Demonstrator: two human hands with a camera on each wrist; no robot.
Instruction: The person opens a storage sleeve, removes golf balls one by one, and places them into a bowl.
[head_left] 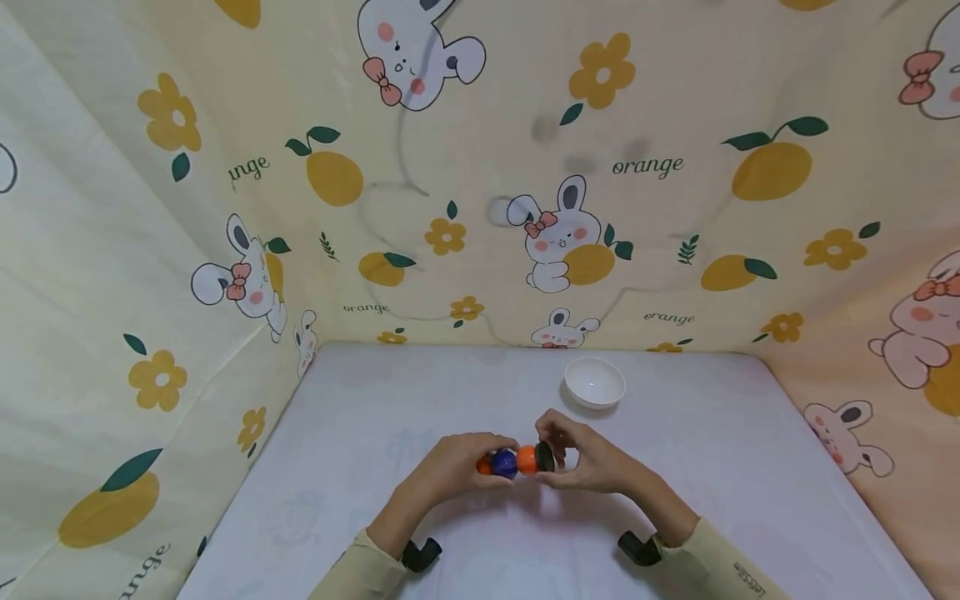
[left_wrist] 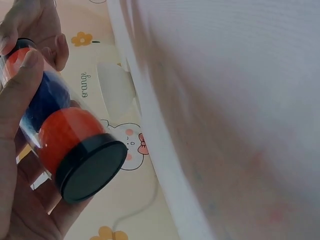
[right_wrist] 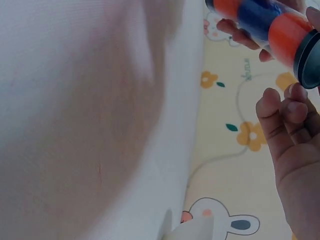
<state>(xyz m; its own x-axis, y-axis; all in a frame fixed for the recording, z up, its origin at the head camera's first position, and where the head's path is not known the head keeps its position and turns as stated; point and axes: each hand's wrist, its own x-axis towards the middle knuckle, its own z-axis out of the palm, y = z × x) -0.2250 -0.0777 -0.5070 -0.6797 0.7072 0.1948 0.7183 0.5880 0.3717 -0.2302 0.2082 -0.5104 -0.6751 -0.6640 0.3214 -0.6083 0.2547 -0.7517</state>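
Observation:
A clear plastic tube with black ends holds an orange ball, a blue ball and another orange ball in a row. My left hand grips the tube from the left side, thumb along its wall in the left wrist view. At the right end, my right hand pinches the black cap between thumb and fingers. The tube lies roughly level between both hands, above the table. Several fingers of the right hand curl below the cap in the right wrist view.
A white bowl stands on the table beyond the right hand. Pale cloth covers the table. Printed curtains with rabbits and oranges rise at the back and both sides. Black mounts sit at the wrists.

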